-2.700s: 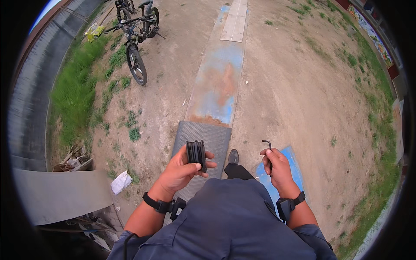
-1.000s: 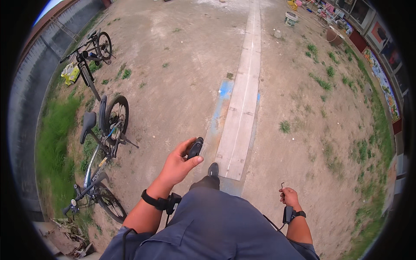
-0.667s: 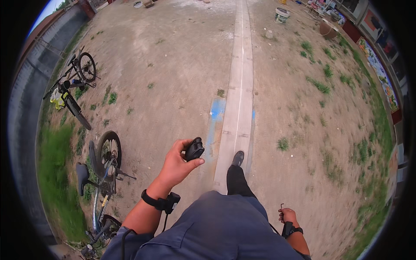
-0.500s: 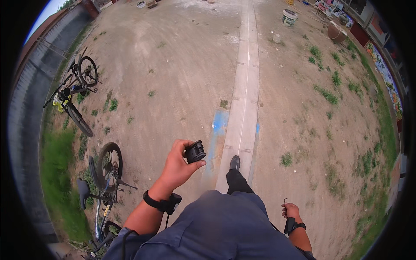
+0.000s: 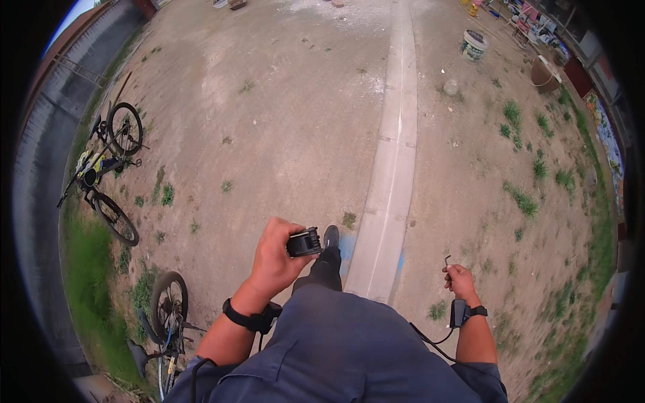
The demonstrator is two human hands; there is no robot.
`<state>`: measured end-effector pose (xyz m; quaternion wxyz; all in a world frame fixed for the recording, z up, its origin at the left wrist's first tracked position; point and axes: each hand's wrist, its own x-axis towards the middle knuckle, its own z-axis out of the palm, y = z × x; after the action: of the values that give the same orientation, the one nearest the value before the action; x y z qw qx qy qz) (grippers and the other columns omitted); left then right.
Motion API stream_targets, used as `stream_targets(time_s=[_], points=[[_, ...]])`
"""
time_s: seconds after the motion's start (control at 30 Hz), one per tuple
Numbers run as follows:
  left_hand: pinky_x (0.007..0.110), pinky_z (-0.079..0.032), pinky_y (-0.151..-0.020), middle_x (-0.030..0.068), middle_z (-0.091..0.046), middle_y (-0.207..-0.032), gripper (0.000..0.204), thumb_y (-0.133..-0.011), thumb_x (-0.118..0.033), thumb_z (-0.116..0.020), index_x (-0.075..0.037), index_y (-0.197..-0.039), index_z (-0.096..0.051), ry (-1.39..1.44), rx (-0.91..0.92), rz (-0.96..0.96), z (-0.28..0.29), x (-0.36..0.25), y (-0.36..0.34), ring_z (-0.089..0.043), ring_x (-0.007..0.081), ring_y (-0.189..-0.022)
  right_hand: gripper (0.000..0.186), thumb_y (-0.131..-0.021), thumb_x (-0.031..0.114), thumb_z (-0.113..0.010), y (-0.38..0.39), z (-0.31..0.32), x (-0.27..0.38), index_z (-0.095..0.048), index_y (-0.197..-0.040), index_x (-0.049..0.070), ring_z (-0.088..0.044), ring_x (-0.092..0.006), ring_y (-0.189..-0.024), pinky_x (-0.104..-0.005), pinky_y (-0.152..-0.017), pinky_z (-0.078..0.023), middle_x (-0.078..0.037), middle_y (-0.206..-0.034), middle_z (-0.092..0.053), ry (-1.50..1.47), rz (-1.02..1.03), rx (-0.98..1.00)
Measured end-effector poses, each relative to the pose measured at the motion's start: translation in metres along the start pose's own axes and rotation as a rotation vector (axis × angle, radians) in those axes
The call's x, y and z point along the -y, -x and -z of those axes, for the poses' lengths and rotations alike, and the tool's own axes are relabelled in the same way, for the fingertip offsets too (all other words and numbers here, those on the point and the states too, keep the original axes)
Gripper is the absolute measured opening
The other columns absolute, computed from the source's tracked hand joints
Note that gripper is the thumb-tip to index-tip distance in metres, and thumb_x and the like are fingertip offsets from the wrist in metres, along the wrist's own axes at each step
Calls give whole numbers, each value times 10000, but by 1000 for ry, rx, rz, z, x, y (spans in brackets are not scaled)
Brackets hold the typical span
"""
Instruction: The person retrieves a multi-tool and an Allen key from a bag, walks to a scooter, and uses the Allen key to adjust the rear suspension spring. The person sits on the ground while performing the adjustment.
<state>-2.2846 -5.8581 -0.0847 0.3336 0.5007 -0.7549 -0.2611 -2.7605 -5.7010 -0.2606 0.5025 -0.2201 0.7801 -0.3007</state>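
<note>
Outdoor yard is shown: bare dirt ground (image 5: 289, 134) is dotted with weed tufts (image 5: 521, 199) and crossed by a pale strip (image 5: 391, 181). Bicycles (image 5: 89, 177) are parked near a grey wall (image 5: 48, 148) at left. A bucket (image 5: 474, 46) and clutter (image 5: 527, 24) are seen upper right, near what is possibly a building (image 5: 591, 46), blurred at the rim.

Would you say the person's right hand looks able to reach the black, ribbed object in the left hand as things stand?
Probably yes: nothing visible stands between the right hand and the black, ribbed object, though that hand is occupied by a thin, dark, L-shaped tool.
</note>
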Motion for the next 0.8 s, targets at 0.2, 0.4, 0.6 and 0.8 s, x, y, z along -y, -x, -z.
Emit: stream_targets(time_s=[0.2, 0.4, 0.6, 0.8], points=[[370, -509, -817, 110, -588, -1034, 564, -642, -42, -926, -67, -1116, -620, 100, 92, 2, -7, 55, -195, -607, 282, -949, 294, -1012, 289, -590, -73, -15, 45, -728, -995, 30, -626, -161, -513, -291, -430, -431, -55, -733, -644, -18, -236, -77], [341, -555, -909, 79, -606, -1190, 658, -775, -95, -884, -11, -1337, -554, 568, 191, 413, -26, 101, -369, -617, 205, -1112, 274, -1006, 276, -589, -149, -22, 130, -726, -995, 39, -623, -163, -513, -292, -429, -425, -52, -732, -635, -55, -392, -114], [393, -565, -947, 138, -634, -1258, 710, -879, -278, -833, 9, -1435, -497, 968, 220, 638, -65, 144, -533, -633, 242, -1164, 262, -997, 265, -585, -325, -18, 247, -719, -974, 41, -610, -160, -501, -298, -424, -417, -49, -725, -624, -62, -362, -100], [468, -549, -989, 148, -636, -1295, 683, -926, -352, -772, -3, -1445, -497, 1265, 156, 640, -71, 156, -699, -629, 267, -1211, 257, -1008, 267, -594, -506, -10, 459, -713, -989, 39, -602, -143, -511, -279, -442, -418, -38, -721, -617, -12, -159, -19]])
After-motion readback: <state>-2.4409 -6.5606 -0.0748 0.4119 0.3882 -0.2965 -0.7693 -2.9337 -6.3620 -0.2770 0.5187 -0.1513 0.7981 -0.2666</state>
